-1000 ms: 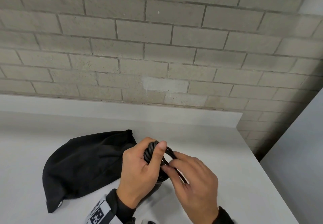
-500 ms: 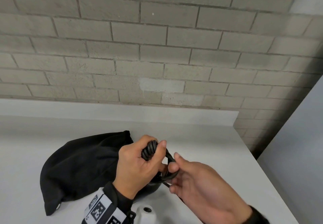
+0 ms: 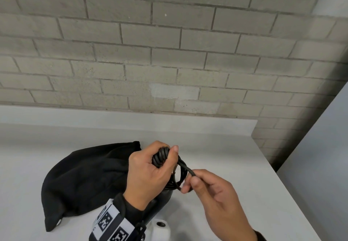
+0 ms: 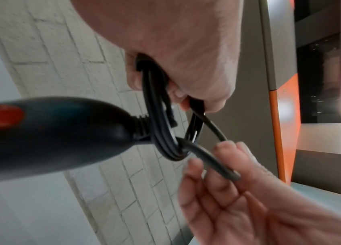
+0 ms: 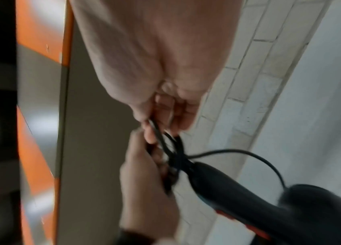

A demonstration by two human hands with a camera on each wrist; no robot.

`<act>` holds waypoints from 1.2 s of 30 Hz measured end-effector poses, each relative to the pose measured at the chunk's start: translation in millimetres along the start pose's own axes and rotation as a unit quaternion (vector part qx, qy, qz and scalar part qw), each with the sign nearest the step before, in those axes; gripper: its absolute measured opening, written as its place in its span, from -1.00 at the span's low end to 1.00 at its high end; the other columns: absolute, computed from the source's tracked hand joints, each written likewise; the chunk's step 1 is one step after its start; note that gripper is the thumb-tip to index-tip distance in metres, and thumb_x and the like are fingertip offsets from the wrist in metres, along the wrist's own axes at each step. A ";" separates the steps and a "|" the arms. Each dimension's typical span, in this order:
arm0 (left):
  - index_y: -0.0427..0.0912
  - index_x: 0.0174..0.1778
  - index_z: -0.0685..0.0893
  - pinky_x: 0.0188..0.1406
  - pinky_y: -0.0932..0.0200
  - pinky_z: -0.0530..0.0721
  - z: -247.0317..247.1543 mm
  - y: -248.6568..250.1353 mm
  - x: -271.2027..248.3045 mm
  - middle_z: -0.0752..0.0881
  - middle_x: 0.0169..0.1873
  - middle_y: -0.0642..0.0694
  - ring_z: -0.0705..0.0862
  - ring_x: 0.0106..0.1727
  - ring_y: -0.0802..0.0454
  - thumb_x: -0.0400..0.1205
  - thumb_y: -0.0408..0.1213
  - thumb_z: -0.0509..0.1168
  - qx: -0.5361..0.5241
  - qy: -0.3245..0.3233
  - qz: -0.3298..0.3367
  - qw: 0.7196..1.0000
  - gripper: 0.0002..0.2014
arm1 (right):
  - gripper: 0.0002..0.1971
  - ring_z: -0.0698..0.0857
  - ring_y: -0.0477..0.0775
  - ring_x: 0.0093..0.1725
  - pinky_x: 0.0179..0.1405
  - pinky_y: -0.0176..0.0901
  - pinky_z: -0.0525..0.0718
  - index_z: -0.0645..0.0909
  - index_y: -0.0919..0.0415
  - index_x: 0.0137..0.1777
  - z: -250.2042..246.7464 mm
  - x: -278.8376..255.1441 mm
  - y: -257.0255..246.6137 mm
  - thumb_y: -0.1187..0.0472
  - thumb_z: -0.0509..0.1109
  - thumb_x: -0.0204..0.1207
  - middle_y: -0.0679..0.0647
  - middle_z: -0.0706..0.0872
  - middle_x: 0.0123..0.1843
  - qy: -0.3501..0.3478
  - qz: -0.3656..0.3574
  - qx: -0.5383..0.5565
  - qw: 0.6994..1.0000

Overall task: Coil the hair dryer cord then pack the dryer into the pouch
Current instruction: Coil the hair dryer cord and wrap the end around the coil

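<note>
Hair dryer (image 3: pixel 160 201): we see its body mostly hidden behind the left hand (image 3: pixel 148 173). Right wrist view: blurred throughout. Pouch (image 3: pixel 84 180) opening: hidden from us.

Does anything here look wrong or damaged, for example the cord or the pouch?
Nothing stands out. The left hand holds the coiled cord, the right hand pinches a loose strand, and the pouch lies crumpled on the table. No damage shows.

Head view above, facing wall; wrist views close, opposite sides; all share coiled cord (image 3: pixel 162 158)
</note>
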State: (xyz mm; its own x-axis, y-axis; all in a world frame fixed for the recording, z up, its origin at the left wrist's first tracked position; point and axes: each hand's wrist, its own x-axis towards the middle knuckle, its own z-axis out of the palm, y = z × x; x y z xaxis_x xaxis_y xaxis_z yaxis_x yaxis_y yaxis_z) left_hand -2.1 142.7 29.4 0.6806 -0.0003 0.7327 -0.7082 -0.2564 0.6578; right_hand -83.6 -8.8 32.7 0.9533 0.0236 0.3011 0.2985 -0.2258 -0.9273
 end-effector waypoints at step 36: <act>-0.18 -0.35 0.76 -0.40 0.48 0.53 9.7 -2.0 4.4 0.68 -0.50 0.03 0.60 -0.50 0.18 0.54 -0.04 0.38 -0.043 -0.007 -0.103 0.994 -0.71 | -0.29 0.15 -0.10 -0.68 -0.68 -0.38 0.20 0.37 0.28 -0.23 -57.9 -40.9 15.5 -0.03 0.82 -0.06 0.21 0.29 -0.53 0.030 0.259 0.230 0.938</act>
State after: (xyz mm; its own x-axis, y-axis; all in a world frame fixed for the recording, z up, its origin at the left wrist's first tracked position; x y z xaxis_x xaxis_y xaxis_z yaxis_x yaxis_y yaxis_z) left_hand 4.2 133.9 29.6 0.8148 0.0296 0.5789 -0.5669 -0.1679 0.8065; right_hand -120.6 -69.7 18.9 0.9757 -0.0314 -0.2167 -0.2020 0.2524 -0.9463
